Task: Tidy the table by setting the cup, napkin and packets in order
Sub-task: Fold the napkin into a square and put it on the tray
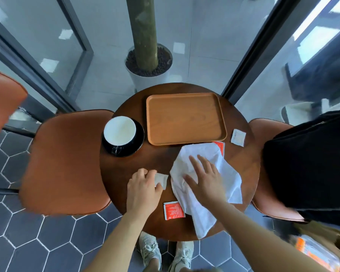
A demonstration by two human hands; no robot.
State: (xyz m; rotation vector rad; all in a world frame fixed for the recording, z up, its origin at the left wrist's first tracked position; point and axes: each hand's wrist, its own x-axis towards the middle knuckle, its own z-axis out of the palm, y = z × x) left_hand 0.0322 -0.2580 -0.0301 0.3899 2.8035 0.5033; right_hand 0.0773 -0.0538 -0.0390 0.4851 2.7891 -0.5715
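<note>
My left hand (143, 190) at lower centre pinching a white packet (162, 180), my right hand (203, 179) flat and spread on the napkin (206, 185), napkin's long axis upper right to lower left, overhanging table (126, 167) edge, cup (119, 130) centre left, tray (185, 118) bare above.

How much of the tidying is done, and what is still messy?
Hardly anything looks done: the wooden tray holds nothing. In hand: the left hand rests on a white packet, and the right hand lies flat on the crumpled napkin. Left: the cup on its black saucer, a red packet near the table edge, another red packet under the napkin, and a white packet right of the tray.
</note>
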